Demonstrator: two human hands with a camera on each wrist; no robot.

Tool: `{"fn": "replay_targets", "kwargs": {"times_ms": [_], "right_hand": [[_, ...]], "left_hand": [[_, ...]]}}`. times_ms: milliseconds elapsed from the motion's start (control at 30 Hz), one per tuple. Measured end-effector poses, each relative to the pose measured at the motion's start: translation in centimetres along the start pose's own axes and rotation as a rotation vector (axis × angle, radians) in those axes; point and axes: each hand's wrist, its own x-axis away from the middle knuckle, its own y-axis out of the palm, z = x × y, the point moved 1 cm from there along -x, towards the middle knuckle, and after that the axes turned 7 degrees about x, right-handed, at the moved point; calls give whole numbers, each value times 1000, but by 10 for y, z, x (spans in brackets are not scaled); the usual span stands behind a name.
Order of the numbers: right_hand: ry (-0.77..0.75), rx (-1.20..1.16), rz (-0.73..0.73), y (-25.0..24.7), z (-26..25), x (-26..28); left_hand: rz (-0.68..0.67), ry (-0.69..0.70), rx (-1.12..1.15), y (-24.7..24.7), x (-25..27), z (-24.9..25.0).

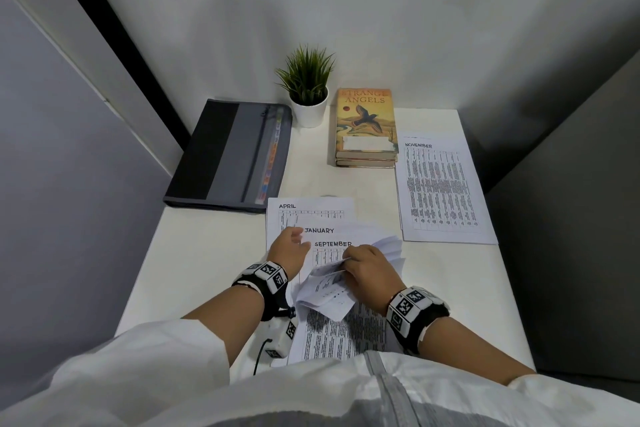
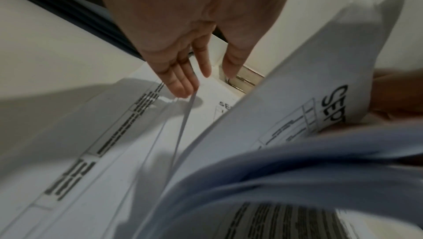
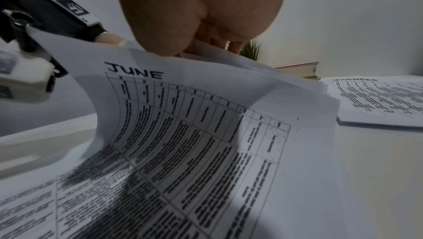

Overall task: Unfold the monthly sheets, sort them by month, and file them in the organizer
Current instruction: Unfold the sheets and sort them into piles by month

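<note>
Several printed monthly sheets lie fanned on the white desk (image 1: pixel 207 253): April (image 1: pixel 311 213), January (image 1: pixel 320 230) and September (image 1: pixel 333 244) show their headings. My left hand (image 1: pixel 292 244) rests with straight fingers (image 2: pixel 181 85) on the left edge of these sheets, where one thin sheet edge rises to the fingertips. My right hand (image 1: pixel 365 269) grips a bent bundle of sheets (image 1: pixel 327 291) lifted off the pile. The June sheet (image 3: pixel 194 134) curves up under it in the right wrist view. A November sheet (image 1: pixel 440 187) lies flat on the right. The grey organizer (image 1: pixel 228 156) lies closed at the back left.
A small potted plant (image 1: pixel 308 90) stands at the back by the wall, and a stack of books (image 1: pixel 365 128) lies beside it. Grey partitions close in the desk on both sides. A white device with a cable (image 1: pixel 280 340) lies under my left forearm.
</note>
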Motion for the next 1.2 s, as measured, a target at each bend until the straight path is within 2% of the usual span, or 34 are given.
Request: {"fn": "replay_targets", "kwargs": {"times_ms": [233,433,567,700,800,967,1033,1200], "right_hand": [[-5,-46,-61,-1,2,-4],[-12,-46,-163,-9,4,-16],[-12,-61,-241,-13,5,-25],[-12,-46,-315,-14,5,-26],[4,-51,-340,-16,6,-27],[23,-41,-384,-14,7,-31],[23,-33,-408,-10,5,-30],[14,-11,-360,-5,3,-28]], "left_hand": [[19,81,-58,4,-2,5],[-89,198,-161,-1,5,7],[-71,284,-278,-4,9,12],[3,189,-187,-6,10,13],[12,266,-240,-9,14,16],[-173,183,40,-9,20,25],[-168,134,109,-8,20,25],[-186,105,-14,8,25,18]]}}
